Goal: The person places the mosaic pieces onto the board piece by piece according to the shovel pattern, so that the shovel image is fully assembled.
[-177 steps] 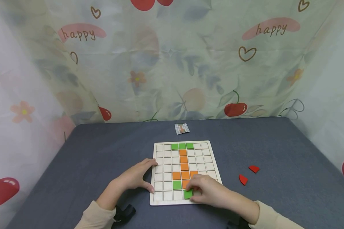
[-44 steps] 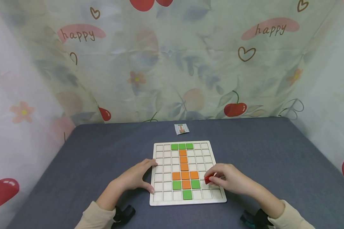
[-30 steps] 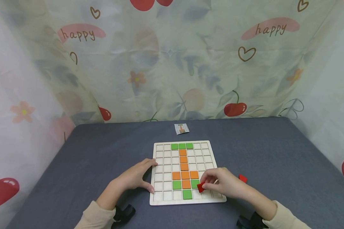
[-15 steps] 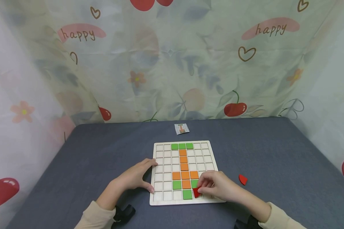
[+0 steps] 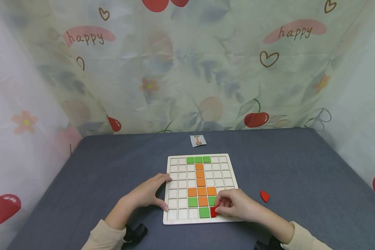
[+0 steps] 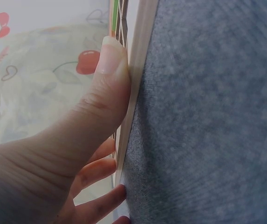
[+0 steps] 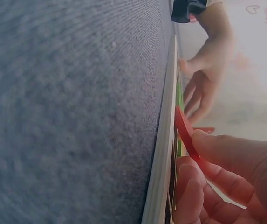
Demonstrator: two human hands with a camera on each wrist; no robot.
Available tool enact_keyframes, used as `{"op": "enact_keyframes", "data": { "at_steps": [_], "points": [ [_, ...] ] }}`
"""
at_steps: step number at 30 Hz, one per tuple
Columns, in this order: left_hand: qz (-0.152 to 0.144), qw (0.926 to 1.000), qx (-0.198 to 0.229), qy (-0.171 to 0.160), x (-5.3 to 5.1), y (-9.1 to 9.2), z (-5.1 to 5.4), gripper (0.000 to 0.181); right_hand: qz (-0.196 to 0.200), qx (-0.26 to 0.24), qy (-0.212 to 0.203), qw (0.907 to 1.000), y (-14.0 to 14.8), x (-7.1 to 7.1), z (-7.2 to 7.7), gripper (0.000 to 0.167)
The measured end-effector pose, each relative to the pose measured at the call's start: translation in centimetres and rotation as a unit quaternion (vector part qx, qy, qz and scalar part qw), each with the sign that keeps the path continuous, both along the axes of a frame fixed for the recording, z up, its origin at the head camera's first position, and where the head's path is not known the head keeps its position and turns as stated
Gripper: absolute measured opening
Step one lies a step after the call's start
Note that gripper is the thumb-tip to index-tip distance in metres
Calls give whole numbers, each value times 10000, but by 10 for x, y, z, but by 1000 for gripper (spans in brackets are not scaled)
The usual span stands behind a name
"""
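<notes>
A pale grid board [image 5: 187, 221] lies on the table, with square tiles set in its cells: an orange column [image 5: 200, 182] with one orange square on each side, and green squares [image 5: 198, 159] at top and bottom. My right hand [image 5: 237, 205] pinches a red quarter-circle tile [image 5: 213, 212] between thumb and fingers over the bottom row, right of the lowest green square. In the right wrist view this red tile [image 7: 185, 130] is tilted, its lower edge at the board. My left hand [image 5: 147, 192] rests along the board's left edge, thumb [image 6: 112, 65] and fingers spread against the rim.
Another red quarter-circle tile [image 5: 265, 196] lies on the dark grey tablecloth [image 5: 293, 166] right of the board. A small printed card [image 5: 198, 140] lies beyond the board's far edge. A patterned curtain [image 5: 187, 69] hangs behind the table.
A green square now sits right of the lower orange tile. My right hand has taken one red tile from the table and brought it leftward and down to the bottom row. My left hand stays put.
</notes>
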State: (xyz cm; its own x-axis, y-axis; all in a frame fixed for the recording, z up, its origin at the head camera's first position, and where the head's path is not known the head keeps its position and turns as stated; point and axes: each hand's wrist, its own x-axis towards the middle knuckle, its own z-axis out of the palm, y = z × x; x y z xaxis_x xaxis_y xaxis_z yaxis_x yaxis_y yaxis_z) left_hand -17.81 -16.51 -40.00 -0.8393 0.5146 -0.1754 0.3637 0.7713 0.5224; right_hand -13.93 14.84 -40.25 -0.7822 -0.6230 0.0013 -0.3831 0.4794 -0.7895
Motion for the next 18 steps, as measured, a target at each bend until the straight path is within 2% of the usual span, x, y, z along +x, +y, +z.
{"op": "enact_keyframes", "data": {
  "at_steps": [18],
  "points": [
    [79, 10000, -1, -61, 1, 1, 2, 95, -4, 51, 225, 9997, -2, 0, -2, 6]
  ]
}}
